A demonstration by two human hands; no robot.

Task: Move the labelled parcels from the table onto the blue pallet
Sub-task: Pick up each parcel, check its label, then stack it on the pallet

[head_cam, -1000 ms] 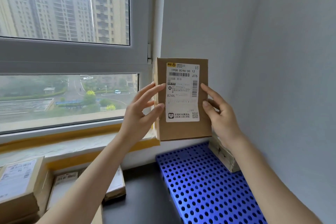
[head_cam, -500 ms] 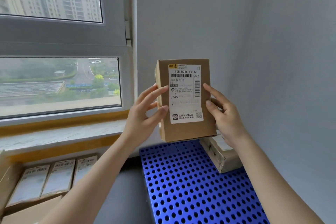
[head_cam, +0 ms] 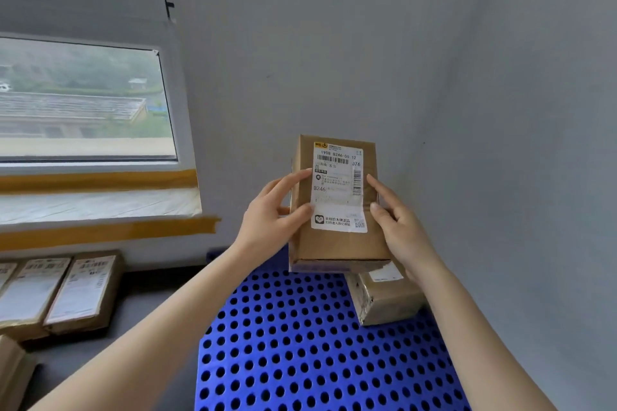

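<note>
1. Cardboard parcel [head_cam: 337,237], a flat brown rectangular box, is held upright in mid-air above the far end of the blue pallet [head_cam: 300,344], its broad face turned toward the camera.
2. A white paper shipping label [head_cam: 339,187] with barcodes and printed text covers most of that face; the bottom edge of the box shows torn tape and ragged cardboard.
3. The left hand [head_cam: 270,220] clasps the parcel's left edge, thumb and fingertips pressed on the front face beside the label; this grip is closed on the box.
4. The right hand [head_cam: 397,227] clasps the right edge, thumb on the front, the other fingers wrapped behind; that grip too is grasping the parcel.
5. The pallet is bright blue moulded plastic, flat, pierced by regular rows of round holes, and lies on the right against the grey wall.
6. A second parcel [head_cam: 387,297], brown cardboard wrapped in glossy clear tape with a small white label on top, lies on the pallet's far right corner, just below the held box.
7. At left, on the dark grey table [head_cam: 140,310], flat labelled parcels [head_cam: 80,290] lie side by side, label faces up.
8. A windowsill [head_cam: 93,207] edged with strips of orange-brown tape runs above them, beneath a white-framed window.
</note>
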